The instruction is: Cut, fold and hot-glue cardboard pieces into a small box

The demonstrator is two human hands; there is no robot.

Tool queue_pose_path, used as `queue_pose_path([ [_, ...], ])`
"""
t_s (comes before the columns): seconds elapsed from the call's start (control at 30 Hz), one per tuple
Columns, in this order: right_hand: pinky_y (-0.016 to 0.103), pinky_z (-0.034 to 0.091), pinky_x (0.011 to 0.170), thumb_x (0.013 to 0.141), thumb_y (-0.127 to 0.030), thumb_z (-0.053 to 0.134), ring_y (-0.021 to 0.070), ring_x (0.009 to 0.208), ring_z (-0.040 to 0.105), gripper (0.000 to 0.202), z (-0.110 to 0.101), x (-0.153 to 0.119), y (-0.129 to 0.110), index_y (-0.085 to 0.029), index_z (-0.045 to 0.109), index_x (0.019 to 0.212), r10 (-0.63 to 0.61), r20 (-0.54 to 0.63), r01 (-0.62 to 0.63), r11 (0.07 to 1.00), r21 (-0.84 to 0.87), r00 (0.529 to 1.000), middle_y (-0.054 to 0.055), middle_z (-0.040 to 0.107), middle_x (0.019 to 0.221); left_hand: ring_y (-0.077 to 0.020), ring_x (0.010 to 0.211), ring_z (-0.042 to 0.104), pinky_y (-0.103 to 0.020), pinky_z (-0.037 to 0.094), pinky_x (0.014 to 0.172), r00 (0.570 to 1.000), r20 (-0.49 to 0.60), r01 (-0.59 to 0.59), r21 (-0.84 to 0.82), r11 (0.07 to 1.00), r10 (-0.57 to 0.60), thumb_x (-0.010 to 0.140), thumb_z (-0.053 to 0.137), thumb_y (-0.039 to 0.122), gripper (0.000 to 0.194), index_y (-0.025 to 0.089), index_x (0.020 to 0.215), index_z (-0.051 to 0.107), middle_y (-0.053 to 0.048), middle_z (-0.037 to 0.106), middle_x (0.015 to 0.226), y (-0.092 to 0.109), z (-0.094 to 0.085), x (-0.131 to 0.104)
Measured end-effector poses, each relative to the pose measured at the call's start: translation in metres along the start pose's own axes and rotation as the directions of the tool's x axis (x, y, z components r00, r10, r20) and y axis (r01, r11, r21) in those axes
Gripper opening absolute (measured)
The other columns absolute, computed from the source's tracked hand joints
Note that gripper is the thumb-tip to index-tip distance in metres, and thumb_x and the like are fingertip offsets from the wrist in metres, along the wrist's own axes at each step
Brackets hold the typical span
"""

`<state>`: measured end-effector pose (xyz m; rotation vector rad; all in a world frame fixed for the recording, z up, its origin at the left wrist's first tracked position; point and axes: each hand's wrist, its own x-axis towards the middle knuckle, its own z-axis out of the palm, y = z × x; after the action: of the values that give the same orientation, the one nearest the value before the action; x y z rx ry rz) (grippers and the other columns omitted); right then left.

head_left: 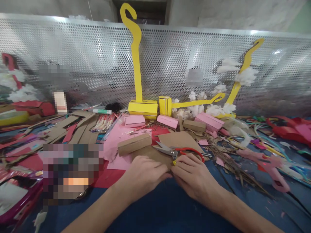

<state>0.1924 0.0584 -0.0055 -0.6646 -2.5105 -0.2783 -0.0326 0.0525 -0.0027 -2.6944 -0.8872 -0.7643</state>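
Observation:
My left hand (148, 173) and my right hand (190, 174) meet at the middle of the table, fingers bent and pinched. Between them they grip the near edge of a piece of brown cardboard (155, 156); the fingers hide much of that edge. Scissors with red handles (191, 150) lie just beyond my right hand, blades parted and pointing left over the cardboard. A small yellow bit (174, 162) shows beside my right fingertips. Just past my left hand rests a folded brown cardboard box (134, 144), on pink paper (114, 134).
Yellow box-based shapes with long hooked necks (137, 64) stand at the back against a perforated metal panel (97, 64). Small pink boxes (167, 121) sit before them. Twigs (233, 165) and a pink glue gun (264, 166) lie right, cardboard strips (82, 126) left.

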Motion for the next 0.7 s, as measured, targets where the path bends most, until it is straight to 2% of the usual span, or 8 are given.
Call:
queue_pose_path([
  [0.17, 0.036, 0.041, 0.08, 0.102, -0.02, 0.053, 0.0208, 0.083, 0.06, 0.014, -0.001, 0.0, 0.005, -0.02, 0.064, 0.095, 0.053, 0.014, -0.054, 0.998, 0.042, 0.998, 0.003, 0.068, 0.079, -0.0176, 0.066, 0.069, -0.031, 0.035, 0.056, 0.994, 0.093, 0.056, -0.004, 0.998, -0.055, 0.103, 0.05, 0.028, 0.024, 0.02, 0.084, 0.061, 0.001, 0.072, 0.076, -0.003, -0.003, -0.002],
  [0.33, 0.037, 0.039, 0.081, 0.102, -0.019, 0.05, 0.02, 0.078, 0.056, 0.018, 0.001, 0.002, 0.001, -0.019, 0.06, 0.087, 0.007, 0.081, -0.01, 1.0, 0.03, 0.997, 0.003, 0.065, 0.078, -0.0172, 0.064, 0.066, -0.033, 0.032, 0.056, 0.99, 0.143, -0.025, 0.017, 1.0, 0.023, 0.099, 0.052, 0.023, 0.02, 0.019, 0.081, 0.059, 0.001, 0.07, 0.073, 0.001, 0.002, -0.005],
  [0.43, 0.035, 0.037, 0.078, 0.1, -0.015, 0.048, 0.0177, 0.072, 0.052, 0.022, 0.003, 0.001, -0.003, -0.019, 0.057, 0.081, -0.032, 0.077, 0.028, 0.998, 0.06, 0.997, 0.001, 0.062, 0.074, -0.0167, 0.062, 0.064, -0.035, 0.03, 0.055, 0.988, 0.151, -0.041, -0.007, 0.999, 0.042, 0.098, 0.054, 0.022, 0.02, 0.02, 0.078, 0.057, 0.002, 0.068, 0.07, 0.004, 0.004, -0.006],
  [0.57, 0.032, 0.034, 0.072, 0.1, -0.012, 0.046, 0.0155, 0.068, 0.05, 0.027, 0.001, -0.001, -0.003, -0.02, 0.053, 0.075, -0.017, 0.052, 0.01, 0.991, 0.131, 0.999, -0.001, 0.059, 0.069, -0.0164, 0.063, 0.064, -0.035, 0.031, 0.057, 0.991, 0.128, -0.039, -0.047, 0.998, 0.045, 0.098, 0.054, 0.022, 0.019, 0.02, 0.08, 0.057, 0.002, 0.068, 0.071, 0.004, 0.0, -0.004],
  [0.7, 0.032, 0.034, 0.073, 0.105, -0.021, 0.047, 0.0168, 0.073, 0.056, 0.023, -0.003, -0.001, 0.004, -0.02, 0.06, 0.085, 0.058, 0.082, -0.072, 0.982, 0.174, 0.995, 0.001, 0.064, 0.076, -0.0164, 0.065, 0.065, -0.033, 0.031, 0.058, 0.994, 0.113, 0.022, -0.073, 0.997, -0.014, 0.102, 0.052, 0.029, 0.025, 0.019, 0.08, 0.059, 0.002, 0.069, 0.073, -0.003, -0.006, -0.003],
])
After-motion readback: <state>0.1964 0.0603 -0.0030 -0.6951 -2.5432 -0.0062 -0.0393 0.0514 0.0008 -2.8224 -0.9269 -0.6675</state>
